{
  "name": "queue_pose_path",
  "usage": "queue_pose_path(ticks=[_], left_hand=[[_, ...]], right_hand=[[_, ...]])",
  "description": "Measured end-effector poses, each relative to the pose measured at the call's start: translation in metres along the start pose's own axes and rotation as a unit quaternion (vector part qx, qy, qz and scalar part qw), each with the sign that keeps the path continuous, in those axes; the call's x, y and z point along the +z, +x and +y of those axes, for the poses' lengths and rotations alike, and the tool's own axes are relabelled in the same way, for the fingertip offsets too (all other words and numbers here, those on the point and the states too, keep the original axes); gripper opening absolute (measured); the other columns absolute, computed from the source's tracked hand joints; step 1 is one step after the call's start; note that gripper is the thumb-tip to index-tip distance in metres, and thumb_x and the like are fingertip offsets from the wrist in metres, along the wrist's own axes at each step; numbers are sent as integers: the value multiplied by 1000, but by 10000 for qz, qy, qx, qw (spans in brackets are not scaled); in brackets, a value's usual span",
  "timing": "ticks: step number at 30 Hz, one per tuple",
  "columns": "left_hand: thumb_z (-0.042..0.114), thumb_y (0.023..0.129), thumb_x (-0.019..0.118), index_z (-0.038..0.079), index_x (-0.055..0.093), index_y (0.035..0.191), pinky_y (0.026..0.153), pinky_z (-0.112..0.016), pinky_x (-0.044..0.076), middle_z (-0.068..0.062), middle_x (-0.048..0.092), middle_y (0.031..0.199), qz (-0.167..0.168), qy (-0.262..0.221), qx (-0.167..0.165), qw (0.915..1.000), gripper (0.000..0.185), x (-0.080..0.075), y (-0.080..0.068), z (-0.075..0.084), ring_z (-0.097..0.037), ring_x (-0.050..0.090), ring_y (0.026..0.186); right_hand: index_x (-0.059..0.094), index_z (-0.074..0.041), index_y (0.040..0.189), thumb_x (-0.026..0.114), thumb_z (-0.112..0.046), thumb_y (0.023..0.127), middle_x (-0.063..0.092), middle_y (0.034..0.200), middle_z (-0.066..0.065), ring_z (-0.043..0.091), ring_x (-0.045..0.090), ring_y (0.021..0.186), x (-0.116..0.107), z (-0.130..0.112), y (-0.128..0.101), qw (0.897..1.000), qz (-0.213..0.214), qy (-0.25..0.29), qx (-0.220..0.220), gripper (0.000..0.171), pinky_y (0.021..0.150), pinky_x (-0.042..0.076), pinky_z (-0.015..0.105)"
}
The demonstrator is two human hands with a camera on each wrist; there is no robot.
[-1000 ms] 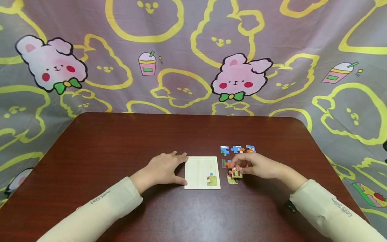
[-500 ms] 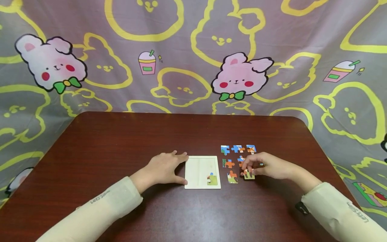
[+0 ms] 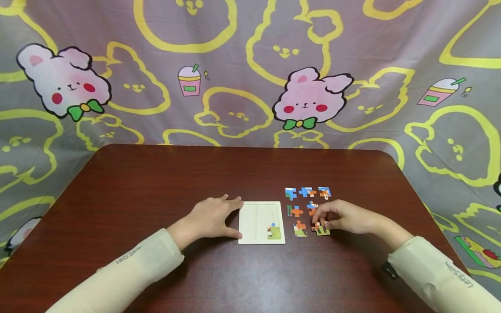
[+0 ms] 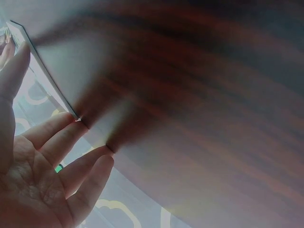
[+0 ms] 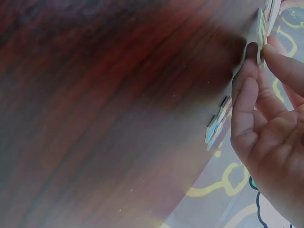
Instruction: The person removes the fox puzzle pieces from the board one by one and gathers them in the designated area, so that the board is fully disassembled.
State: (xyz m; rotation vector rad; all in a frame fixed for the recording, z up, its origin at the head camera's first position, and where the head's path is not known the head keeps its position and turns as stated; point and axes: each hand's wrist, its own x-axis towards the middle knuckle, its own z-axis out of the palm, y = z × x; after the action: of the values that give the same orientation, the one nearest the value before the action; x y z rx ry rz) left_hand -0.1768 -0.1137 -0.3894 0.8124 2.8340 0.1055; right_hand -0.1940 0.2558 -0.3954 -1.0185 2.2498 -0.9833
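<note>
My right hand [image 3: 344, 216] is pinching a puzzle piece [image 3: 322, 228] lying right of the tray [image 3: 258, 217], which my flat left hand [image 3: 213, 217] is bracing.

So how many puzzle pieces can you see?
8. One sits in the tray at its near right corner. Three lie in the far row, two in the middle, two nearest. The right hand may hide more.
</note>
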Motion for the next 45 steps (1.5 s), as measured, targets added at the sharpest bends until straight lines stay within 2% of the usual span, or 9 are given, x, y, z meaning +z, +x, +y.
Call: queue_pose_path(ticks=[7,17,22,28,34,38,45], left_hand=[[70,66,64,26,45,138,88,-49,46,5,40,144,7,17,-18,10000,86,0,0,0,-26,41,131],[69,67,65,26,46,137,88,-48,46,4,41,144,2,26,11,10000,85,-2,1,1,-27,43,130],[69,66,65,25,46,137,88,-48,47,4,42,143,32,27,23,10000,85,-1,1,1,-27,43,130],[69,67,65,24,46,137,88,-49,46,3,41,144,30,-31,75,10000,86,0,1,0,-29,42,130],[69,66,65,25,45,137,87,-48,47,4,41,144,39,19,51,10000,86,-1,0,0,-27,43,129],[69,66,65,25,46,137,88,-48,47,4,41,144,31,26,36,10000,85,-1,-1,0,-27,43,130],[68,67,66,26,46,137,89,-50,45,4,42,144,16,-40,21,10000,84,-1,0,1,-27,42,130]], right_hand=[[64,-11,98,58,7,84,58,77,6,10,53,73,0,-2,0,9996,47,-175,194,23,61,44,22],[65,-15,97,65,1,82,60,83,-1,9,53,76,2,-9,-2,9958,257,-877,97,22,63,44,22],[65,-18,98,65,-1,82,59,86,-4,6,52,78,2,-10,-3,9935,266,-1075,258,24,65,45,22],[64,-15,101,67,-3,81,61,88,-4,7,53,80,-3,-14,-1,9900,411,-1325,272,23,66,46,22],[64,-14,102,66,-7,83,63,98,-2,10,55,84,-2,-25,14,9897,464,-1329,256,20,70,47,24],[65,-12,101,66,-7,84,62,95,0,12,55,84,4,-33,28,9921,408,-1183,87,18,70,48,23],[66,-12,99,68,-12,83,59,87,-5,6,50,74,19,-45,55,9928,235,-1168,-103,16,66,46,22]])
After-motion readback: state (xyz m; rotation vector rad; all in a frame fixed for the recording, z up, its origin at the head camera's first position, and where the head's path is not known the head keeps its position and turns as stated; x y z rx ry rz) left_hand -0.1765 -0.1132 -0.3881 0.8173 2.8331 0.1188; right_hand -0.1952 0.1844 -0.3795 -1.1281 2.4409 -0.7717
